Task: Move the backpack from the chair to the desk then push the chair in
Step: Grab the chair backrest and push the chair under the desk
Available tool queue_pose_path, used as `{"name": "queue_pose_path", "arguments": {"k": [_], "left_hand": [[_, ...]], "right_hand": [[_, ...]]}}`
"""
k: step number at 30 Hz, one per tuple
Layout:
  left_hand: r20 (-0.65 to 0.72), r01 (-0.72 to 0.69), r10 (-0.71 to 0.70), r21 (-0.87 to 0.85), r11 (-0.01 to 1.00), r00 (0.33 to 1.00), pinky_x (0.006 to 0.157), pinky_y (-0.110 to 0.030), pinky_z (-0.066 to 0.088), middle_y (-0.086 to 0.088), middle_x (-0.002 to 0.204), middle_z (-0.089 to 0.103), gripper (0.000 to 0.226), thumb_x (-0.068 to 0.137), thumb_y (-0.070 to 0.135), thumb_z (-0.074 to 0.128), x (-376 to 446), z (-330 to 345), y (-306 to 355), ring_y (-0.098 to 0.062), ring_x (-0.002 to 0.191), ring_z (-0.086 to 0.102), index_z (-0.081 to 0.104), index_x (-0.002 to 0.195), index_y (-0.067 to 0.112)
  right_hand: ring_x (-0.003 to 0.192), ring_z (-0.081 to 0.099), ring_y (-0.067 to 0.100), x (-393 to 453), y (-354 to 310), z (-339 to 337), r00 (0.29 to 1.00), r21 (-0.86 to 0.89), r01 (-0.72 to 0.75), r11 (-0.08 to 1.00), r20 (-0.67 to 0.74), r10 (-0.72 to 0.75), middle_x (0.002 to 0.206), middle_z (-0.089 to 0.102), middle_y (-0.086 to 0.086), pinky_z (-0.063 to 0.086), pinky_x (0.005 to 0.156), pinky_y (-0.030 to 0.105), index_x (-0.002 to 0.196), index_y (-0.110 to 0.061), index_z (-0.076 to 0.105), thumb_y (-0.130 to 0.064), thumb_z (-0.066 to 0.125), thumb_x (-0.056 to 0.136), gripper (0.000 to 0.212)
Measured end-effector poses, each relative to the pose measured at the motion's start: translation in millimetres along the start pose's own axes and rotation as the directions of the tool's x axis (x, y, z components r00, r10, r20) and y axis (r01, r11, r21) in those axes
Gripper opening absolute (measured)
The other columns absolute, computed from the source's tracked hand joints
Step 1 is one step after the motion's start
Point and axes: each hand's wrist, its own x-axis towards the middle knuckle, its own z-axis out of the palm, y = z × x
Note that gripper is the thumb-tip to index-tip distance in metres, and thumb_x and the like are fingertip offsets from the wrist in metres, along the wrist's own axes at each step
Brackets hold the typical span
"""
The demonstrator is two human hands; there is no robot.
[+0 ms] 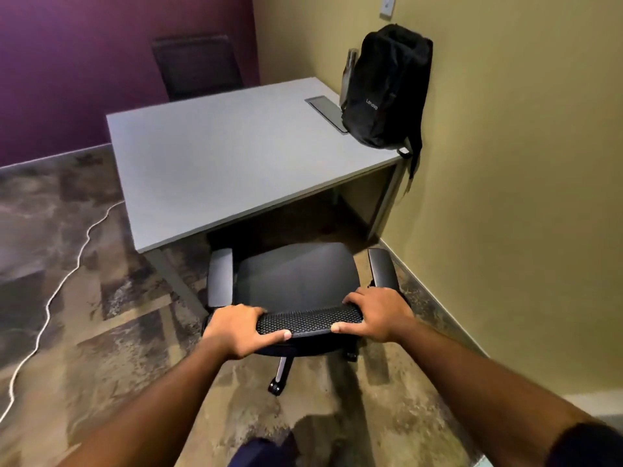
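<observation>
Backpack (386, 85), black with "Lenovo" lettering, stands upright at two o'clock on the grey desk (215, 163), leaning against the olive wall (522, 197). Left hand (236, 330) and right hand (376, 315) each clasp the chair (296, 274) backrest's top edge at six o'clock. Patterned carpet (84, 281) lies open at nine o'clock, crossed by a white cord (50, 298).

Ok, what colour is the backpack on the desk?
Black, with small light lettering on its front. The backpack shows best in the head view, upright against the wall on the grey desk.
</observation>
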Motion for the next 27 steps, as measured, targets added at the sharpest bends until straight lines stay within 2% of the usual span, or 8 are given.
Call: {"name": "queue_pose_path", "arguments": {"k": [9,20,27], "left_hand": [[-0.001,0.135,-0.135,0.0,0.991,0.991,0.065,-0.034,0.051,0.008,0.093,0.076,0.104,0.063,0.109,0.018,70,1,38,-0.019,0.088,0.071,0.071,0.112,0.035],[-0.034,0.238,-0.237,0.03,0.971,0.971,0.062,-0.036,0.046,0.004,0.088,0.075,0.109,0.06,0.111,0.014,169,-3,44,-0.022,0.083,0.071,0.072,0.106,0.031],[-0.039,0.33,-0.329,0.008,0.944,0.943,0.066,-0.037,0.047,0.005,0.096,0.076,0.11,0.06,0.111,0.014,217,-6,53,-0.021,0.091,0.071,0.071,0.109,0.031]], "right_hand": [[0.099,0.065,0.018,69,88,-16,0.993,-0.055,0.119,0.991,0.022,-0.118,0.109,0.068,-0.01,0.053,0.078,0.04,0.125,-0.037,0.066,-0.11,0.022,0.07,0.102],[0.102,0.067,0.019,174,165,-38,0.974,-0.073,0.225,0.972,0.003,-0.225,0.112,0.07,-0.01,0.053,0.079,0.039,0.127,-0.035,0.068,-0.109,0.027,0.07,0.102],[0.103,0.066,0.02,235,207,-49,0.952,-0.098,0.307,0.947,0.023,-0.306,0.113,0.07,-0.009,0.055,0.081,0.04,0.128,-0.035,0.066,-0.109,0.026,0.07,0.103]]}}
